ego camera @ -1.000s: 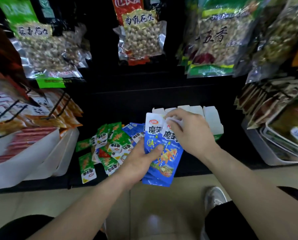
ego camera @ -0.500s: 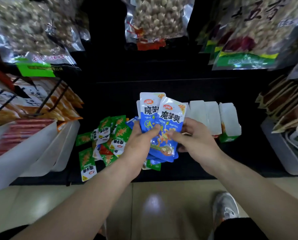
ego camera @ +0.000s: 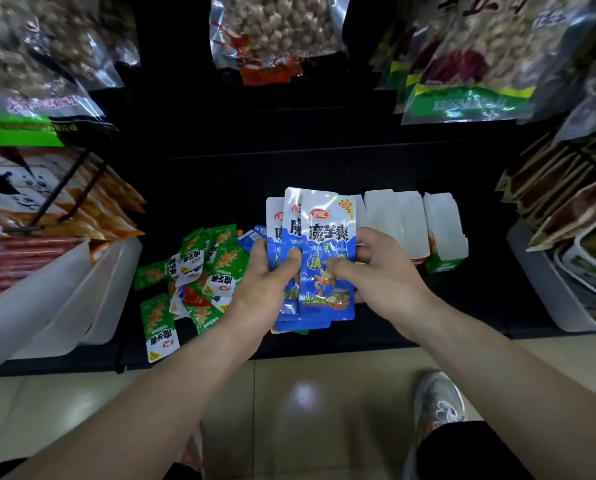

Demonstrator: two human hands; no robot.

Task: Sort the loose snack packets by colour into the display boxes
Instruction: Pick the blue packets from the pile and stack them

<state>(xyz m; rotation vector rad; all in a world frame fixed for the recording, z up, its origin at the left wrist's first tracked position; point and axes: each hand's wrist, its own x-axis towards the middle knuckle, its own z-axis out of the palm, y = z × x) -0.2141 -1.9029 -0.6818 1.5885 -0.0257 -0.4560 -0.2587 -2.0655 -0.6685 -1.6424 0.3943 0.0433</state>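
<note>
A fanned stack of blue snack packets [ego camera: 324, 237] is held upright above the dark shelf. My left hand [ego camera: 268, 282] grips the stack's left side, thumb across the front. My right hand [ego camera: 376, 271] grips the right side, thumb on the front packet. A heap of loose green packets [ego camera: 203, 268] lies on the shelf to the left, with a red packet [ego camera: 192, 299] among them and a blue one [ego camera: 251, 233] at its far edge. White display boxes [ego camera: 410, 216] stand in a row behind and to the right of the stack; the rightmost has a green base [ego camera: 438, 265].
White plastic bins [ego camera: 64, 299] stand at the left with red and orange packs above. Another white bin [ego camera: 545, 292] of packs is at the right. Large bags of nuts [ego camera: 275, 29] hang overhead. A tiled floor and my shoe [ego camera: 438, 407] lie below the shelf edge.
My right hand came down from the top of the blue stack to its right side. The stack now stands straighter and is held by both hands. The view has tilted downward.
</note>
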